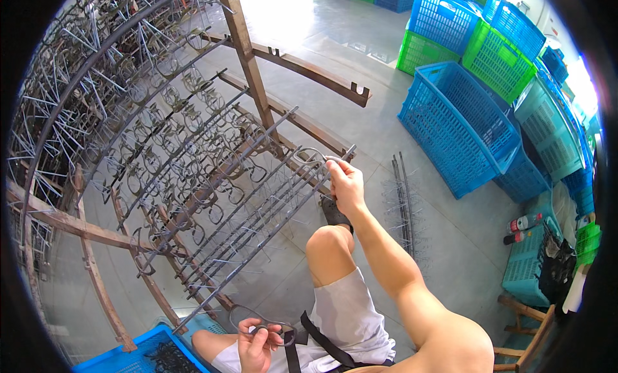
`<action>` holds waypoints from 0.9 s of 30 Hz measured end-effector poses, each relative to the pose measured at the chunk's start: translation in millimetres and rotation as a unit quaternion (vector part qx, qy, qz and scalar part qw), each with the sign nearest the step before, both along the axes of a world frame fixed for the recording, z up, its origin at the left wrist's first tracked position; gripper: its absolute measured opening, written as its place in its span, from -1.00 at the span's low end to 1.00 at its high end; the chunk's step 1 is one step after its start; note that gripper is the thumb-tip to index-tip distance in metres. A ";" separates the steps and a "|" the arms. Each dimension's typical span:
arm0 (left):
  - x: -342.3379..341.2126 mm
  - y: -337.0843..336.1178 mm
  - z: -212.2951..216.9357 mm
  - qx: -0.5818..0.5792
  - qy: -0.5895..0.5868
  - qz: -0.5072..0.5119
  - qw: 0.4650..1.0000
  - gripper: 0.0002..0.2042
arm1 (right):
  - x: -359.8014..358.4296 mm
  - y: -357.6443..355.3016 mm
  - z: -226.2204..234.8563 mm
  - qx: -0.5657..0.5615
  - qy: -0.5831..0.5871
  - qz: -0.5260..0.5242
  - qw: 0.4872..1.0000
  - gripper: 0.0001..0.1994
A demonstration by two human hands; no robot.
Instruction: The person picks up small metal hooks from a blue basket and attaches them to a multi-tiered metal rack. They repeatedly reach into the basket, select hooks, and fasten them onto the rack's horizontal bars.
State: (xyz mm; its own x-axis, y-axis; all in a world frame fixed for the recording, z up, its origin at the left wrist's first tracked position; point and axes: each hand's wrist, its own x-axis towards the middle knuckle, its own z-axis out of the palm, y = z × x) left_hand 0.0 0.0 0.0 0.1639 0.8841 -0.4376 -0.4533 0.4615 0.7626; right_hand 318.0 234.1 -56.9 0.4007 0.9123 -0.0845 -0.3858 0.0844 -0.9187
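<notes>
Low in front, my left hand (256, 347) is closed around a dark metal piece bent into loops (239, 316). With its arm stretched forward, my right hand (346, 185) pinches a similar grey metal loop (308, 153). That loop is at the far end of a long metal rod (257, 247) with short prongs, one of several lying side by side on a rusty rack (254, 93); whether it is hooked on a prong I cannot tell. Many such loops (193, 173) hang from rods further left on the rack.
Blue and green plastic crates (444, 134) stand stacked at the right. Pronged rods (403, 205) lie on the floor beyond my right arm. A blue crate (138, 350) with dark pieces sits at lower left, and a wooden stool (531, 337) at lower right.
</notes>
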 end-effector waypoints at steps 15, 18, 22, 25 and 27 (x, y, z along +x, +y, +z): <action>34.5 41.5 2.0 0.076 -0.025 0.063 0.995 -0.83 | 6.2 -6.4 16.7 -0.013 -0.171 -0.024 0.985 -0.79; 48.3 54.0 8.2 0.104 -0.003 0.058 0.993 -0.81 | 15.8 -6.4 15.1 -0.018 -0.120 0.000 0.993 -0.78; 61.3 68.6 -7.1 0.186 0.028 0.077 0.979 -0.82 | -14.5 -44.5 34.7 0.115 -0.626 -0.248 0.730 -0.73; 84.6 84.2 -4.2 0.227 0.011 0.080 0.971 -0.83 | -44.2 -104.3 55.8 0.282 -0.392 0.208 0.850 -0.62; 96.0 92.9 -1.9 0.238 -0.017 0.099 0.966 -0.83 | -78.4 -140.4 53.6 0.179 -0.153 0.275 0.932 -0.72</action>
